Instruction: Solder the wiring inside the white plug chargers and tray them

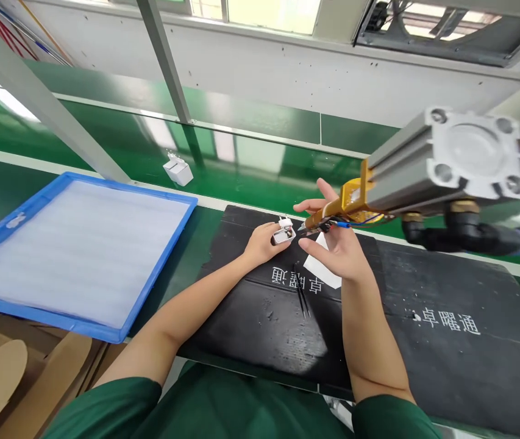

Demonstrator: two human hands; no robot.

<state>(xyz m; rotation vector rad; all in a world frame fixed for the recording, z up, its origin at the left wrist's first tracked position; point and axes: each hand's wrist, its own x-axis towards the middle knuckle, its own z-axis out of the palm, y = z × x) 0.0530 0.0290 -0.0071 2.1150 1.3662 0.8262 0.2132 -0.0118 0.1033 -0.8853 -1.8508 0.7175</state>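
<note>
My left hand (258,245) grips a small white charger housing (281,236), with its open side showing parts inside and two prongs at the far end. My right hand (344,255) is just right of it, thumb and fingers spread apart. Between thumb and fingers lies the tip of an air-driven tool with a yellow front part (352,194) and a silver cylinder (403,177). The tool hides part of the palm. Black tweezers (301,292) lie on the black mat (260,317) below the hands. A white sheet or card (322,266) lies partly behind my right hand.
At left lies a blue-framed tray (77,244) with a white surface. A small white box (178,170) stands on the green surface beyond the grey post (163,58). Brown cardboard (35,378) fills the lower left. The cylinder overhangs the right side, with black hose fittings (463,225).
</note>
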